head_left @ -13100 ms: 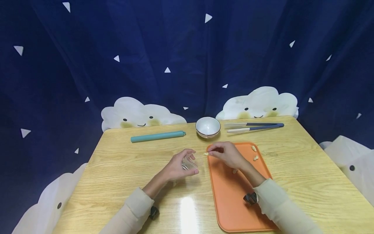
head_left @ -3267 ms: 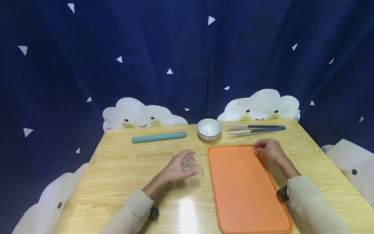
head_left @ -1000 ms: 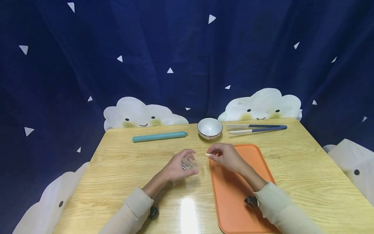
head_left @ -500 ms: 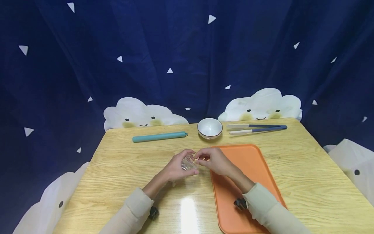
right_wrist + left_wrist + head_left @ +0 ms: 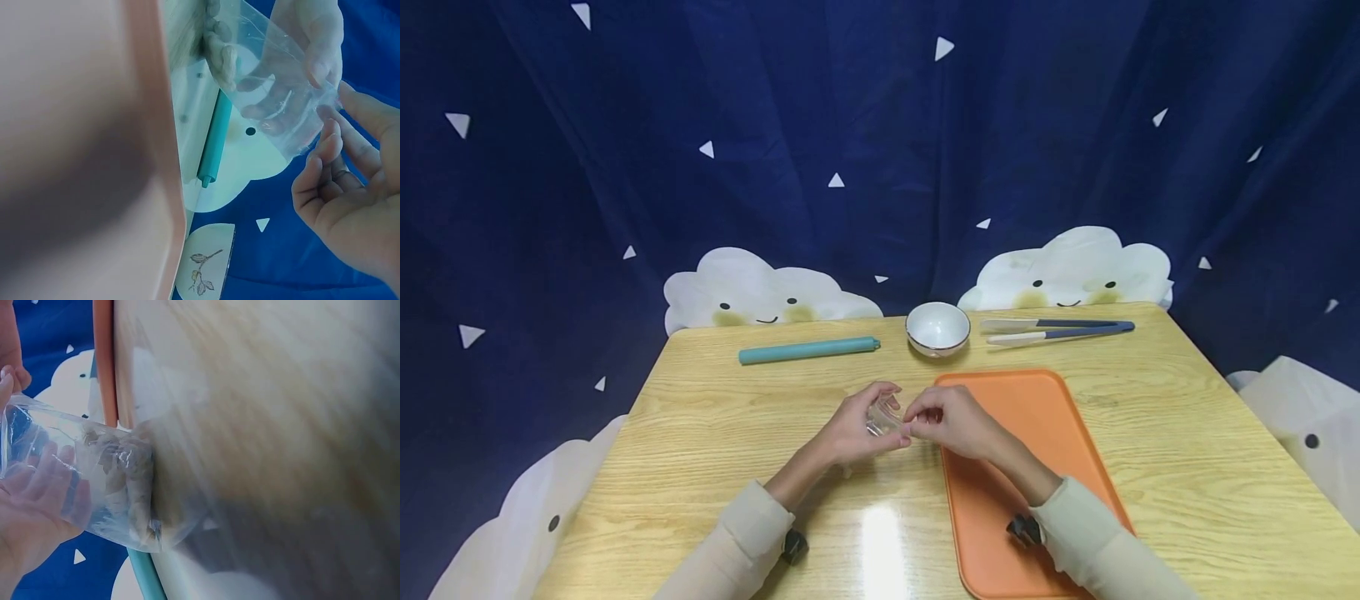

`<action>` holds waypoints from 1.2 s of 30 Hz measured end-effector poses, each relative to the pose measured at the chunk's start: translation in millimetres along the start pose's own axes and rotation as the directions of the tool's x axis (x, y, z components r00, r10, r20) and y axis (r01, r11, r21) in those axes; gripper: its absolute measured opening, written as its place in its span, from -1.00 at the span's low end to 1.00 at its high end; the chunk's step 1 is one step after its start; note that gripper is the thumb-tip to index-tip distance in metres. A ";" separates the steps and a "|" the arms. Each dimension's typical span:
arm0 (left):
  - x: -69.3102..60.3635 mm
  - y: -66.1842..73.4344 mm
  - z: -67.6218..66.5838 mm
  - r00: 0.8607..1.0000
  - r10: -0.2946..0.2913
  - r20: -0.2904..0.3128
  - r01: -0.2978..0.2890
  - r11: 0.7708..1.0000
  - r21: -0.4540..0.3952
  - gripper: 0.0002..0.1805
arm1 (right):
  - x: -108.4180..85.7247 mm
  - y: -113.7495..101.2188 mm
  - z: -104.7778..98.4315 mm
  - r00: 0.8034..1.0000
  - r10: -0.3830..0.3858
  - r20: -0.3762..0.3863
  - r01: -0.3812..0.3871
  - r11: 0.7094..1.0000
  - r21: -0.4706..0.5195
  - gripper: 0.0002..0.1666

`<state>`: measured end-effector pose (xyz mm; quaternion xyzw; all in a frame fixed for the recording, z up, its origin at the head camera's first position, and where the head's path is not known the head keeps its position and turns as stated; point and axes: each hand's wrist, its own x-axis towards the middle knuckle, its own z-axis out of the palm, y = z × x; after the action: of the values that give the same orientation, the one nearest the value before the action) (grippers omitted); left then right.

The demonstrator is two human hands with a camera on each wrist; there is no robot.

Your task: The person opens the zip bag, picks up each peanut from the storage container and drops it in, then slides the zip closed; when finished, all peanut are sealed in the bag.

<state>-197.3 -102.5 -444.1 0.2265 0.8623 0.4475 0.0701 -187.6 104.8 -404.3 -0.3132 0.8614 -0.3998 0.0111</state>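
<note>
My left hand (image 5: pixel 853 429) holds a clear plastic bag (image 5: pixel 883 417) upright by its mouth, fingers and thumb curved around the opening. Several peanuts in shells (image 5: pixel 128 481) lie in the bottom of the bag, seen through the film in the left wrist view. Beside it, my right hand (image 5: pixel 955 421) pinches the bag's rim between thumb and forefinger, plainest in the right wrist view, where the bag (image 5: pixel 275 94) is stretched toward those fingertips. No peanut shows in the right fingers. Under the right forearm lies an orange tray (image 5: pixel 1037 467) with no peanuts visible on it.
Behind the hands stand a white bowl (image 5: pixel 937 327) and a pair of blue-and-cream tongs (image 5: pixel 1060 332). A teal rod-shaped roll (image 5: pixel 808 350) lies at the back left of the wooden table (image 5: pixel 700 433). A dark blue curtain (image 5: pixel 880 125) hangs at the table's far edge.
Peanuts that lay on the tray have gone from it. A second ago the right hand held a peanut above the tray's edge; it moved left to the bag and now pinches the rim.
</note>
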 end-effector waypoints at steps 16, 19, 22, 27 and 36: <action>-16.5 3.0 -23.4 0.992 -0.012 -0.123 -0.005 0.990 -0.139 -0.36 | -0.3 4.2 -11.9 1.000 0.025 -0.009 -0.025 1.000 -0.018 -0.96; -19.5 2.2 -25.7 0.990 -0.009 -0.142 -0.015 0.985 -0.173 -0.54 | 1.3 5.2 -14.0 0.999 0.044 -0.008 -0.044 0.999 -0.014 -0.96; -21.4 4.0 -25.4 0.985 -0.005 -0.171 -0.026 0.984 -0.177 -0.69 | 2.8 4.5 -14.4 0.998 0.068 -0.009 -0.068 0.997 0.027 -0.94; -25.5 12.0 -23.7 0.965 0.001 -0.261 -0.039 0.989 -0.142 -0.80 | 5.1 2.5 -13.6 0.994 0.091 -0.054 -0.085 0.990 0.111 -0.93; -31.9 8.5 -25.7 0.918 0.000 -0.397 -0.066 0.986 -0.151 -0.91 | 8.7 3.0 -11.7 0.984 0.104 -0.147 -0.077 0.981 0.175 -0.90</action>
<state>-174.5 -131.7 -424.8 0.1394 0.8155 0.5536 -0.0952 -199.3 109.4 -396.4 -0.2393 0.8360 -0.4937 -0.0114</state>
